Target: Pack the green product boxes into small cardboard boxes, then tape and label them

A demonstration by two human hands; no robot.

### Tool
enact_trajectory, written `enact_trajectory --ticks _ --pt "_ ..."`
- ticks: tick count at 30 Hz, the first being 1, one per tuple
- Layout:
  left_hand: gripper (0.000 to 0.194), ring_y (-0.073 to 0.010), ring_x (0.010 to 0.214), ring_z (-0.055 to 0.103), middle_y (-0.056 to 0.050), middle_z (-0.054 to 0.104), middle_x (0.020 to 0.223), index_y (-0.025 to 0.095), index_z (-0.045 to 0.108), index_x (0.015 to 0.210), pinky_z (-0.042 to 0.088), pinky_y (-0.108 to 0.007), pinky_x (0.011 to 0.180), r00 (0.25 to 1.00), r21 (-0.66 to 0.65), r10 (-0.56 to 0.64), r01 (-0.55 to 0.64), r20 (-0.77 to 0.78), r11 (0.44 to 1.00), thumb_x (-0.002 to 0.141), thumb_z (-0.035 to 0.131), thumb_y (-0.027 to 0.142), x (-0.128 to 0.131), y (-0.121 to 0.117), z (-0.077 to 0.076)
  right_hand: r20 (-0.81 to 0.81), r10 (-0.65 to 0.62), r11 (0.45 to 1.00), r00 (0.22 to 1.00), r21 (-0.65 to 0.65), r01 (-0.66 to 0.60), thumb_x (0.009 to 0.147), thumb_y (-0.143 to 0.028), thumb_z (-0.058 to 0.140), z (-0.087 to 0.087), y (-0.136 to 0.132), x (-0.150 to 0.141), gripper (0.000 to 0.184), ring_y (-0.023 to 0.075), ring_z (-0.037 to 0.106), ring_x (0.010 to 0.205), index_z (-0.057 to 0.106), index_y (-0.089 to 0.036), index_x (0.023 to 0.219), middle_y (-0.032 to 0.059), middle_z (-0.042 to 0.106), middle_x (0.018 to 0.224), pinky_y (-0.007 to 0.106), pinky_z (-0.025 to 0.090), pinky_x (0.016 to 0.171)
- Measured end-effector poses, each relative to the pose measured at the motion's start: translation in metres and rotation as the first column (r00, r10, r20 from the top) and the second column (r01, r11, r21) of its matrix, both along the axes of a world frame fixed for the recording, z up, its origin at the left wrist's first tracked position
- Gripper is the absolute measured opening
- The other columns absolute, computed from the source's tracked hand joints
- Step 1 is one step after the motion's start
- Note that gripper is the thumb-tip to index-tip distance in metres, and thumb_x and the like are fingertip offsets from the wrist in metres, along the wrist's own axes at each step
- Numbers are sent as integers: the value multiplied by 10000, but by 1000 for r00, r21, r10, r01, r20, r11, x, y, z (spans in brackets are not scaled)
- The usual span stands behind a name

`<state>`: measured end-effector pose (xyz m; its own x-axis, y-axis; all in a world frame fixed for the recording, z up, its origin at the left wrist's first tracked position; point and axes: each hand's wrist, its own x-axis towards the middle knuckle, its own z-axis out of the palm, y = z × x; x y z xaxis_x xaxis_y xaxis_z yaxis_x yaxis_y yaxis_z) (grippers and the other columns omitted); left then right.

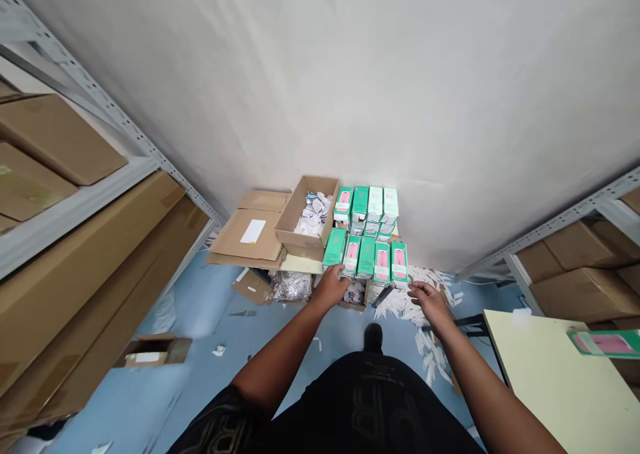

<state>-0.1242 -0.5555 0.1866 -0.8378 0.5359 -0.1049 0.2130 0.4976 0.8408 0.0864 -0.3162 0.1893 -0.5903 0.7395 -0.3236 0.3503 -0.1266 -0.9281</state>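
Green boxes with pink panels, such as the front-row green box [382,263], stand in two rows on a small table [303,263] against the wall. My left hand [331,289] is at the near lower edge of the leftmost front boxes, thumb apart from the fingers. It seems to touch the green box [335,247] there, without wrapping round it. Off the right end of the front row is my right hand [428,301], fingers loosely bent and apart, with nothing visible in it. Behind, more boxes [360,202] are stacked, some with pale green tops.
An open carton [300,243] of paper scraps and a flattened cardboard sheet [235,234] lie left of the boxes. White paper strips [407,304] litter the floor at right. Shelving with cartons [90,274] flanks the left; a yellow table [555,374] holds a green-and-pink box [607,343].
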Motion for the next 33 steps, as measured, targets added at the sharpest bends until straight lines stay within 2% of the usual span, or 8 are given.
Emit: enact_trajectory --ticks 4,8,12,17,22,27,33 --pt "431 -291 1246 608 -144 646 1302 172 658 1223 435 -398 1103 991 -78 128 -131 -45 988 795 686 216 -31 1 -6 12 134 990 991 -35 -133 673 -411 718 -11 10 -47 333 268 724 894 767 -215 938 70 775 997 358 575 747" --pt "450 -280 1240 605 -145 647 1293 155 656 1227 429 -383 1103 981 -106 190 -192 -26 976 780 690 199 -52 5 -13 11 239 969 971 -59 -238 674 -409 711 -21 27 -94 331 262 725 876 764 -214 936 63 781 983 347 558 725" --pt "445 -276 1238 611 -149 644 1309 159 647 1245 452 -392 1081 969 -122 247 -247 -10 961 804 673 216 -63 12 -19 -6 342 935 940 -102 -341 655 -432 704 -31 45 -134 354 268 728 860 745 -215 931 64 784 938 344 544 706" --pt "418 -262 1169 645 -133 664 1261 164 660 1209 481 -398 1053 943 -124 333 -331 -2 936 795 686 221 -63 23 -21 7 476 873 879 -122 -472 653 -422 680 -39 63 -170 330 255 712 798 743 -227 912 47 778 870 339 527 679" --pt "341 -231 1033 680 -87 711 1132 195 687 1143 540 -370 950 932 -51 360 -357 39 933 804 682 231 -59 27 -9 -1 555 825 832 -128 -550 664 -415 678 -38 68 -200 328 261 719 852 753 -234 926 52 788 977 347 538 716" --pt "297 -212 1013 683 -62 725 1107 214 696 1132 552 -344 916 949 12 315 -314 -4 949 841 655 258 -68 21 16 -31 596 794 802 -124 -595 658 -450 688 -23 56 -228 317 267 711 828 748 -241 888 46 783 904 371 540 745" --pt "263 -203 960 687 -58 737 1075 214 704 1111 555 -344 887 926 61 368 -363 -89 930 864 619 234 -93 -6 34 -90 606 778 790 -140 -613 666 -466 724 1 26 -259 347 282 723 852 749 -249 937 65 793 970 397 562 770"
